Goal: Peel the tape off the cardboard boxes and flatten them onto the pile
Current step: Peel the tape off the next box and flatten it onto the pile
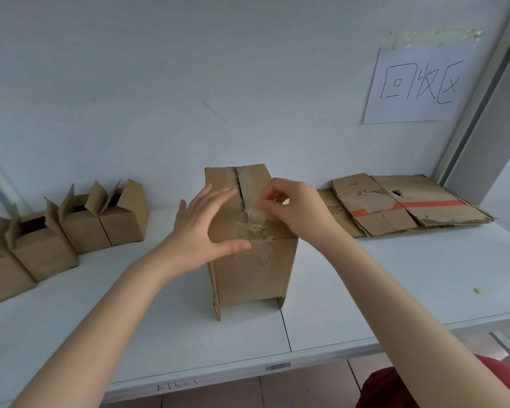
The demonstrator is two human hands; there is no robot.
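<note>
4 open boxes point(83, 231) left, flattened pile point(409, 204) right, flank the taped box point(253, 269).

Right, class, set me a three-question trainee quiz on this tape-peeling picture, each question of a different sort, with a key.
1. True or false: the right hand pinches the tape on top of the upright box.
2. The flattened pile lies: A) left of that box; B) right of it, against the wall; C) on top of it.
3. Fill in: the small boxes at the left stand with their top flaps ____.
Key: 1 true; 2 B; 3 open.
</note>
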